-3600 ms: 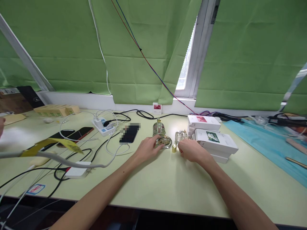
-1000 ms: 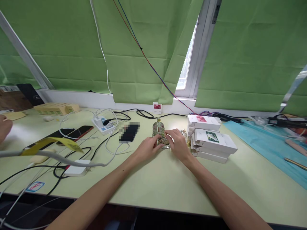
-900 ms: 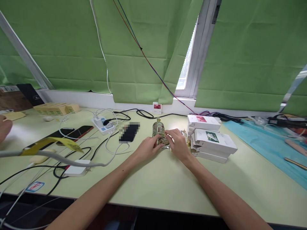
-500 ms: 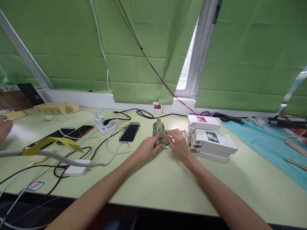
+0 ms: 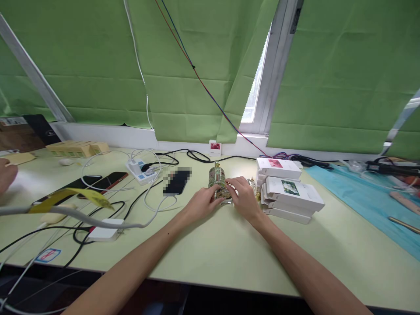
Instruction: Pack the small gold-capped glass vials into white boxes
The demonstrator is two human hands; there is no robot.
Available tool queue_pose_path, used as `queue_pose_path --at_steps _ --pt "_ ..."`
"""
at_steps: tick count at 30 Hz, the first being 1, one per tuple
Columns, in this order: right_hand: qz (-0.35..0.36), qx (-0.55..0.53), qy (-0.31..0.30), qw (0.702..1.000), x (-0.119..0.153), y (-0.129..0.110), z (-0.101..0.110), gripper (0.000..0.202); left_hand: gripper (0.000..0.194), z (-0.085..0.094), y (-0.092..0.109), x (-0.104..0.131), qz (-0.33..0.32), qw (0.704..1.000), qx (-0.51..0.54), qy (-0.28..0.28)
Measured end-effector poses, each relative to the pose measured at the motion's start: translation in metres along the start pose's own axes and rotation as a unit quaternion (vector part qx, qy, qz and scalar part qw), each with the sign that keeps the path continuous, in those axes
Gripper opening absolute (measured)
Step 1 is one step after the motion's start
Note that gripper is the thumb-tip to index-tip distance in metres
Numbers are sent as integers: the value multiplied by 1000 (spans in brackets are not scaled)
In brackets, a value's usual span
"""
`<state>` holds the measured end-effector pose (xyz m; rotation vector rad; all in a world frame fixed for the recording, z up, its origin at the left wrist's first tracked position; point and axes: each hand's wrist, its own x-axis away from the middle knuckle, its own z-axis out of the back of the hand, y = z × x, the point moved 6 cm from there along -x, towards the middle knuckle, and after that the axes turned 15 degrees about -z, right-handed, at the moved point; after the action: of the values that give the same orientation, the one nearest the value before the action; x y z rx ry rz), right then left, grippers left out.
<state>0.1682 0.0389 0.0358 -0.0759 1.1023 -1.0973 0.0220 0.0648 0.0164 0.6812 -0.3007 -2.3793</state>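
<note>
My left hand and my right hand meet at the middle of the table, fingers bent and tips pinched together. What the fingertips hold is small and largely covered by them. Just beyond stands a small clear bottle with a gold top, against a round patterned roll-like thing. Shiny silvery material shows under the fingers. Right of my right hand, partly hidden by it, are small glassy pieces with gold parts, beside a stack of white boxes.
A phone, a white power strip, a white adapter and tangled cables lie to the left. Yellow boxes stand farther back. Blue sheeting covers the right side. Another person's hand is at the left edge.
Almost nothing differs. Both my hands stay in place with only slight finger movement. The other person's hand at the left edge has shifted slightly.
</note>
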Motion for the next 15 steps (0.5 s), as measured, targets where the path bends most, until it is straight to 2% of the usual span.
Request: queue_pose_path --at_steps 15 --pt "7 0 11 1000 0 -3 3 19 27 -1 0 0 -6 1000 -9 -7"
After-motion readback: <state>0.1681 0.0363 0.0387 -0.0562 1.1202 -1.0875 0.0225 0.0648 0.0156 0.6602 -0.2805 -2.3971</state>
